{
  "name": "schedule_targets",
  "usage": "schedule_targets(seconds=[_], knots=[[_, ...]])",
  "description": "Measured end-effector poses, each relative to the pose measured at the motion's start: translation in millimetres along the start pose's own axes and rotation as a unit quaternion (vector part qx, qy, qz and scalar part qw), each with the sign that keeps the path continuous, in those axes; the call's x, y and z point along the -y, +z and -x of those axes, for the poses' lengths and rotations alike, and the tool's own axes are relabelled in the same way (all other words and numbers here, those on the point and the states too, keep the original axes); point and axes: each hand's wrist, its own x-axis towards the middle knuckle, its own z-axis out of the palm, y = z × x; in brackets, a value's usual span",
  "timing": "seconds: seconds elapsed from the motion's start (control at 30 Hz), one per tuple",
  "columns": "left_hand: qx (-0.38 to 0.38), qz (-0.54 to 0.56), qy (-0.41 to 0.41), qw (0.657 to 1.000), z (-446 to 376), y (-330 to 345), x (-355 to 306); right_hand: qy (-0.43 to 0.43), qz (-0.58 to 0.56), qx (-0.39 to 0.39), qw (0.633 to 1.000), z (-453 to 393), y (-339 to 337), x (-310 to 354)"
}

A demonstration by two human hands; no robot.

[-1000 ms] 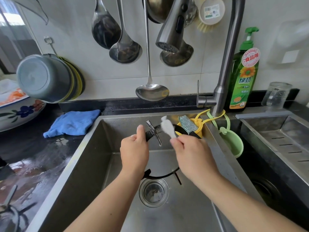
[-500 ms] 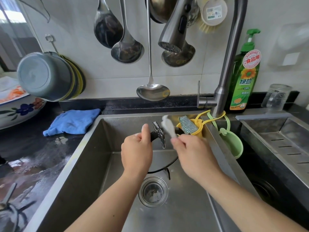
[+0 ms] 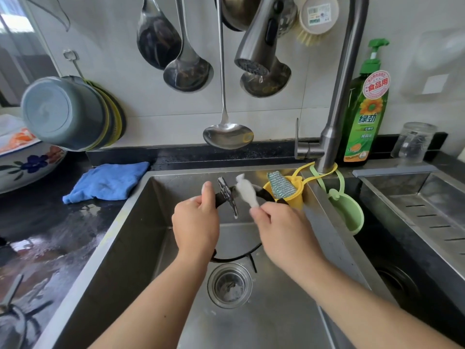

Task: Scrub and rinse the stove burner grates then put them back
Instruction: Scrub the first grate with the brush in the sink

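Over the steel sink (image 3: 141, 222), the left hand (image 3: 195, 224) grips the black round metal grate (image 3: 222, 196) by its ring, while the right hand (image 3: 281, 230) pinches a white soft foamy cloth (image 3: 246, 191) that touches the ring.

Clearance, steel sink basin (image 3: 141, 243).
Basin floor open around round drain strainer (image 3: 229, 285). Overhead: grey pull-down faucet head (image 3: 261, 39) and hanging steel ladle (image 3: 227, 136). Yellow sponge cup (image 3: 293, 195) and green silicone cup (image 3: 348, 212) crowd the right rim.
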Motion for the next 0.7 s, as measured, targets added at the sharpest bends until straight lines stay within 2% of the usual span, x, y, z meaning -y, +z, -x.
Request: schedule_targets(seconds=[0.1, 0.17, 0.3, 0.47, 0.53, 0.63, 0.7], knots=[[0.004, 0.047, -0.037, 0.998, 0.6, 5.1, 2.6, 0.094, 0.011, -0.018, 0.995, -13.4, -7.4, -18.8], [0.020, 0.058, -0.040, 0.997, 2.3, 8.0, 2.7, 0.087, -0.012, -0.019, 0.996, -12.0, -6.3, -16.0], [0.038, 0.080, -0.058, 0.994, 1.3, 8.7, 2.9, -0.024, -0.015, 0.013, 1.000, 4.0, 7.4, 3.7], [0.048, 0.083, -0.051, 0.994, 1.3, 10.8, 5.3, 0.083, -0.031, -0.034, 0.996, -14.0, -4.9, -18.6], [0.058, 0.073, -0.047, 0.995, 2.7, 12.4, 6.1, 0.042, -0.050, -0.024, 0.998, -11.0, -4.7, -13.8], [0.060, 0.063, -0.042, 0.995, 1.4, 10.4, 4.7, -0.044, -0.047, 0.033, 0.997, -0.9, -1.2, -0.6], [0.061, 0.055, -0.035, 0.996, -0.8, 8.3, 4.7, -0.047, -0.049, 0.030, 0.997, -4.4, -4.6, -2.3]])
